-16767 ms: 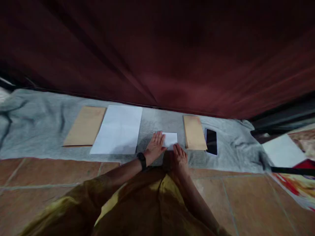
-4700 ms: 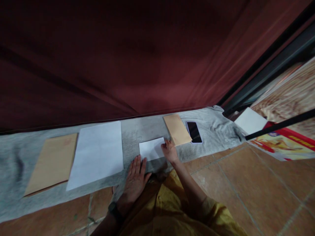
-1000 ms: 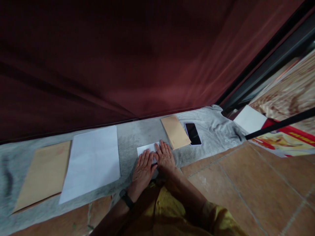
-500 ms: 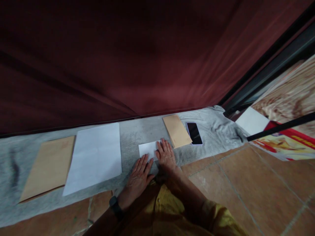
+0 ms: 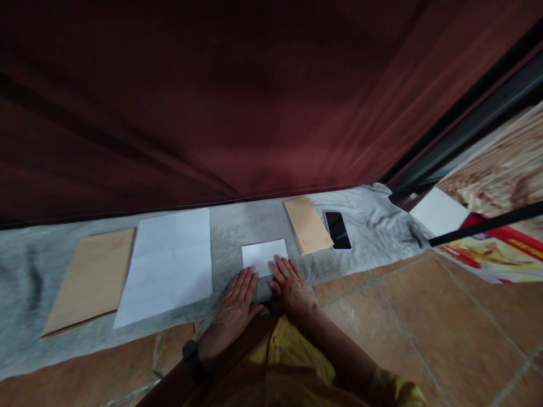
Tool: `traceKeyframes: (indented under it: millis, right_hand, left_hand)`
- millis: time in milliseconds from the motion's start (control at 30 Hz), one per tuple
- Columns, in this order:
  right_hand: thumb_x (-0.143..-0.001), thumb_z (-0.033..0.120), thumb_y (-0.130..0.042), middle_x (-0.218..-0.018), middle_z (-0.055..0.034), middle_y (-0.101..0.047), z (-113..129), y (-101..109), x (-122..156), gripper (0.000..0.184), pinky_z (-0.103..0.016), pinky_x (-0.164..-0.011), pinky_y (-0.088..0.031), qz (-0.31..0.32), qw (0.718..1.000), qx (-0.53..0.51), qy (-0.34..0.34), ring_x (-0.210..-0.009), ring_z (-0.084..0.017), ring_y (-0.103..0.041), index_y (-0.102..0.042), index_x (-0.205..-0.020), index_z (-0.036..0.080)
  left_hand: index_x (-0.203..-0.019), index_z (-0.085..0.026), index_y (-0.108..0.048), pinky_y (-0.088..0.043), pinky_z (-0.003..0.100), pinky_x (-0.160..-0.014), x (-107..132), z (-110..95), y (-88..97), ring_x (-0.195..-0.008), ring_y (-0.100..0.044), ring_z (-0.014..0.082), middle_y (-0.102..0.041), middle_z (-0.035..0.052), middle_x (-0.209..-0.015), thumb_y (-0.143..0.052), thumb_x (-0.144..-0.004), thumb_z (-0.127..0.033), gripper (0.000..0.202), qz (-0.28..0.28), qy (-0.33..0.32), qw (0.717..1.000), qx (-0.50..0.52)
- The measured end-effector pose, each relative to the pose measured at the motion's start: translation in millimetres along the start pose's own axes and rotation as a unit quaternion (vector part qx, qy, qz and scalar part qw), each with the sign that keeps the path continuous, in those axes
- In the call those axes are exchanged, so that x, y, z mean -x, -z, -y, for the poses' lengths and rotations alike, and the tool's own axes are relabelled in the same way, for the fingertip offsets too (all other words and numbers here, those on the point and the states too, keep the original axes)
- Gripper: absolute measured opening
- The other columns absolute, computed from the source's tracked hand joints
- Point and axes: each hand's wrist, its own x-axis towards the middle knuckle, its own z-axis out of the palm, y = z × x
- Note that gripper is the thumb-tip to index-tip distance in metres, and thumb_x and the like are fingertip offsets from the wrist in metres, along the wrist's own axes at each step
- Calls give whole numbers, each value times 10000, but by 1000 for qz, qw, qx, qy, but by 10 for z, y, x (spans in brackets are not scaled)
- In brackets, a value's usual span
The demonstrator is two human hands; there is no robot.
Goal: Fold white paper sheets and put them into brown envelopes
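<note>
A small folded white paper point(image 5: 263, 254) lies on a grey cloth point(image 5: 237, 232) spread over the tiled floor. My left hand point(image 5: 235, 304) rests flat and open on the cloth just below the paper's left corner, a dark watch on its wrist. My right hand point(image 5: 291, 282) lies flat and open beside it, fingertips touching the paper's near edge. Neither hand holds anything.
A large white sheet point(image 5: 167, 263) and a big brown envelope point(image 5: 91, 277) lie to the left. A small brown envelope point(image 5: 307, 224) and a dark phone point(image 5: 337, 229) lie to the right. A dark red curtain point(image 5: 237, 102) hangs behind. White paper point(image 5: 439, 211) and a colourful poster point(image 5: 492, 251) lie far right.
Both hands have slid back towards me off the folded paper, which now shows almost whole. One second ago they pressed flat on top of it.
</note>
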Motion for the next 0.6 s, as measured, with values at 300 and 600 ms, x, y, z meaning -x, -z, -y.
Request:
traceKeyframes:
  millis: [300,600]
  right_hand:
    - [-1065,313,-479,-1671,-135,-360,-84,99,66,574,-490,-1242,-334,14,1000,8,-9,-1532,-275,-364,-374,-1605,147]
    - [-1055,326,-519,-1664,-121,-376,-68,94,64,610,-478,-1250,-323,-6,1000,10,-8,-1529,-261,-372,-347,-1620,173]
  left_hand:
    - [-1603,-68,-320,-411,498,-1203,175,89,39,-1523,-388,332,-413,217,-1631,-482,-1000,-523,772,2,0,1000,-26]
    - [-1583,-81,-358,-421,479,-1199,-238,34,152,-1532,-377,298,-451,200,-1614,-387,-1050,-472,662,-30,42,999,7]
